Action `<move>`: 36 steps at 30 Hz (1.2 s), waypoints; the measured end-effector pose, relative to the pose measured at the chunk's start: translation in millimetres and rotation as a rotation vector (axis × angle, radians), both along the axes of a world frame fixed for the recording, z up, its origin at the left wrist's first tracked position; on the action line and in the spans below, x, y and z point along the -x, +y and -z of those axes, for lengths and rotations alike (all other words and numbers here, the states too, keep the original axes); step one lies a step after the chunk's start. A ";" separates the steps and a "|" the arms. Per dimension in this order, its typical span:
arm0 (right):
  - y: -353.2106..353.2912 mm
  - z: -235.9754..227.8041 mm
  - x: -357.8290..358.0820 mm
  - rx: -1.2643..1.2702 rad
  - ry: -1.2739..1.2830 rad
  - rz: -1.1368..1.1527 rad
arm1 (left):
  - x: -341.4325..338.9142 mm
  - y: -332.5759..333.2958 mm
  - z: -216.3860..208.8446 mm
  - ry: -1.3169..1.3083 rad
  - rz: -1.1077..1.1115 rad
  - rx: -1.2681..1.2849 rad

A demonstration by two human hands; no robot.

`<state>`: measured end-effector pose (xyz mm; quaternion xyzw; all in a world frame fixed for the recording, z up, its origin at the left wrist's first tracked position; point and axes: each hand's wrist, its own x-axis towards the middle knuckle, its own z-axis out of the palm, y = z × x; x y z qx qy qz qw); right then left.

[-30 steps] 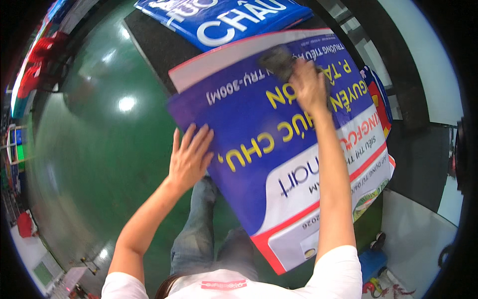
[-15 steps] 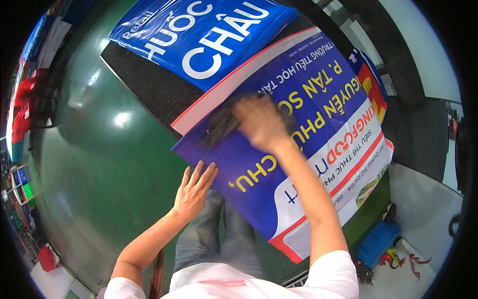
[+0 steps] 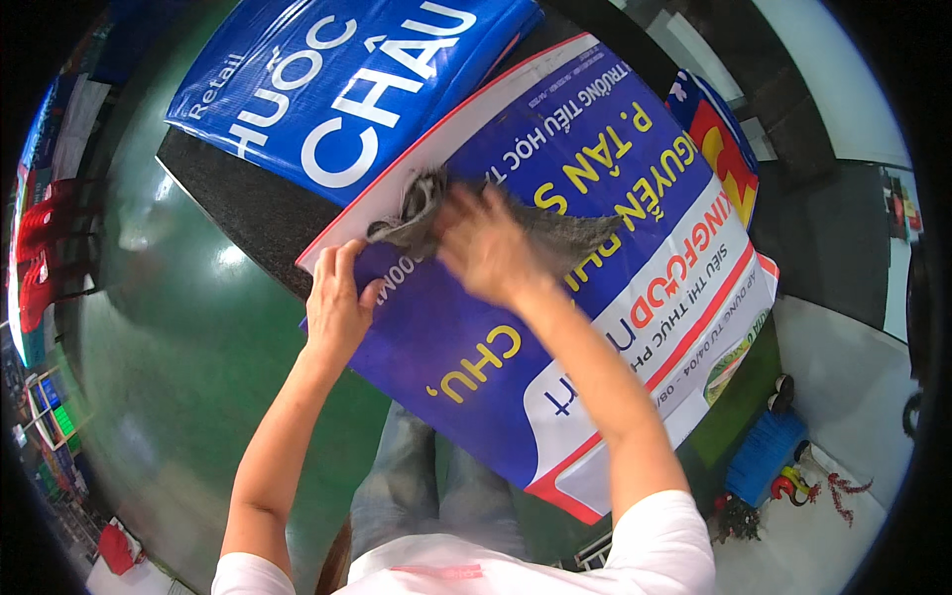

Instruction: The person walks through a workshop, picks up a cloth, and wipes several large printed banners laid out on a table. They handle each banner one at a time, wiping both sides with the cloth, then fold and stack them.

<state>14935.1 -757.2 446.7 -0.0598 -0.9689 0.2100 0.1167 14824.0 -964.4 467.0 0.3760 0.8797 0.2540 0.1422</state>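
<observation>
A printed vinyl banner [image 3: 416,337], dark blue and white with red borders and yellow lettering, lies across a dark tabletop. A crumpled grey cloth [image 3: 575,236] is bunched on it near the far-left border. My right hand [image 3: 491,248], smeared by motion, presses the cloth to the banner, its fingers over the bunched part. At the banner's left edge my left hand [image 3: 337,307] rests with fingers stretched onto the border and thumb apart, close to one end of the cloth.
Beyond the banner, a glossy blue sheet [image 3: 337,89] with white letters lies folded on the black tabletop [image 3: 223,183]. Red chairs [image 3: 45,238] stand on the green floor [image 3: 198,347] at left. A blue bundle [image 3: 764,456] sits on the floor at right.
My left hand has moved up along the banner's edge to the border. My right hand has shifted slightly left, still on the cloth, and the whole view has shifted a little.
</observation>
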 end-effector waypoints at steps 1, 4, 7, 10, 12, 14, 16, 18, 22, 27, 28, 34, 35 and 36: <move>29.9 1.7 13.3 -0.062 -0.050 0.039 | 2.2 0.5 -0.8 -0.133 -0.072 0.048; 128.6 20.1 38.8 -0.380 -0.015 0.428 | 8.1 -0.2 -9.2 -0.196 -0.070 0.091; 143.8 37.8 13.5 -0.064 0.111 0.526 | 13.5 -1.4 -25.6 0.082 0.077 0.097; 85.0 35.3 -56.5 0.031 0.145 0.472 | 20.9 1.1 -41.1 0.353 0.113 0.043; 36.5 21.8 -102.7 0.076 0.000 0.470 | 28.4 6.4 -49.6 0.216 0.112 0.044; -2.4 7.1 -131.4 0.101 -0.046 0.496 | 34.6 14.6 -58.8 -0.048 0.082 0.117; -26.9 -6.4 -152.6 0.149 -0.166 0.541 | 37.0 26.5 -74.9 -0.044 0.143 0.149; -34.7 -16.1 -159.8 0.117 -0.263 0.688 | 37.4 45.3 -101.9 -0.186 0.162 0.262; -32.9 -27.0 -148.2 0.273 -0.018 1.052 | 43.4 87.1 -183.0 0.085 0.503 -0.173; -52.4 -34.2 -102.9 0.237 0.312 1.134 | 70.9 30.0 -250.7 0.306 0.813 -0.516; -63.3 -34.6 -91.7 0.109 0.281 1.148 | 79.2 5.2 -246.9 0.269 0.709 -0.488; -144.8 -35.6 -34.8 0.189 0.039 0.880 | 140.3 -119.5 -141.5 -0.421 -0.231 -0.026; -154.7 -35.3 -21.1 0.258 -0.018 0.769 | 152.3 -131.1 -123.2 -0.427 -0.209 -0.001; -160.1 -33.8 -6.4 0.257 0.020 0.627 | 163.5 -140.0 -107.2 -0.455 -0.195 0.032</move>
